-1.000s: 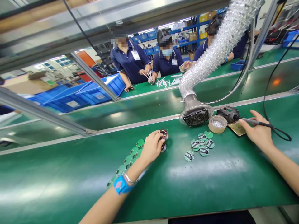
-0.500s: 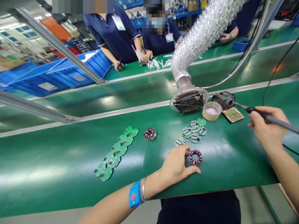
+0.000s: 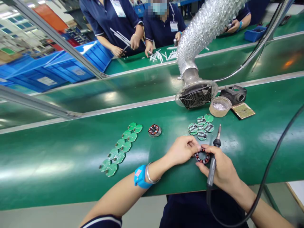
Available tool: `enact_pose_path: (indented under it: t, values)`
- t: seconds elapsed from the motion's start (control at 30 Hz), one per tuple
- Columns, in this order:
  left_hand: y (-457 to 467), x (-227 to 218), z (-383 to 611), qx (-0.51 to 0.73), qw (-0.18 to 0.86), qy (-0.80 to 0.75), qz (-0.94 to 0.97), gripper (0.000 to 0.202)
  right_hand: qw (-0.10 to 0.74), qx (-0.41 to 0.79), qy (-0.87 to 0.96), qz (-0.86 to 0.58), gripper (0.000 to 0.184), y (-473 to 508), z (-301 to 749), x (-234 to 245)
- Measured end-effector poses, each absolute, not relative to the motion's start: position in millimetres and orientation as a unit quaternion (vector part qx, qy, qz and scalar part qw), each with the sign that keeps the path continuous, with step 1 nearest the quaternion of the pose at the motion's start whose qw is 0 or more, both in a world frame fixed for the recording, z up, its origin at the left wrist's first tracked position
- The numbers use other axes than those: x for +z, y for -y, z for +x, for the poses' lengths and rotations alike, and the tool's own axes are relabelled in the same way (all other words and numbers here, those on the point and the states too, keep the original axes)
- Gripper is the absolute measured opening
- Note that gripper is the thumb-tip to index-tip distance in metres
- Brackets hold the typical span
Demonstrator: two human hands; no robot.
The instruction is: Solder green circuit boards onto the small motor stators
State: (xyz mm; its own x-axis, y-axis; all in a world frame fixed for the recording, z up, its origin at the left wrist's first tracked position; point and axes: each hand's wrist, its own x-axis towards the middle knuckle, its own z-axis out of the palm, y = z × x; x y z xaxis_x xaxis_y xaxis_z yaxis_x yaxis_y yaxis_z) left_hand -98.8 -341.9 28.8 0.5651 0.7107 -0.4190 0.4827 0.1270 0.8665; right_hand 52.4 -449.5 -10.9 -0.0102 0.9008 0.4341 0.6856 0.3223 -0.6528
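Observation:
A ring-shaped motor stator (image 3: 202, 161) with red and dark windings is between my two hands near the bench's front edge. The bent, closed fingers of my left hand (image 3: 181, 151) pinch its left edge. My right hand (image 3: 223, 167) curls round a soldering iron (image 3: 212, 172), whose tip points up and away from me. The thumb and forefinger of that same hand also touch the ring's right side. Just beyond the hands lies a cluster of round circuit boards (image 3: 202, 135) with dark parts on them. One board is mostly hidden behind my left hand.
Round green boards (image 3: 119, 157) lie in a double row at left, beside another stator (image 3: 155, 130). A fume fan (image 3: 196, 97), solder pot (image 3: 219, 107), iron stand (image 3: 235, 94) and sponge tray (image 3: 243, 110) stand behind. The iron's cable (image 3: 263, 180) loops at right. Co-workers handle white strips (image 3: 158, 56) opposite.
My right hand has brought the soldering iron from the stand to the stator, turning it tip-up. My left hand has gone from spread fingers to a pinch at the ring. The view has shifted slightly.

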Motion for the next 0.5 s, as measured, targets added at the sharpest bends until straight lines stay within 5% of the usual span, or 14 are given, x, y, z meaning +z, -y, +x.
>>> enact_pose_path:
  t: [0.23,0.5]
  values:
    - [327.9,42.7,-131.8,-0.008,0.627,-0.476,0.616,0.016,0.347,0.246,0.767,-0.48,0.05,431.6,86.6,-1.1]
    - [340.4,34.5,-135.0,0.087,0.64,-0.496,0.581,0.019,0.332,0.274,0.776,-0.461,0.05,420.3,98.3,5.8]
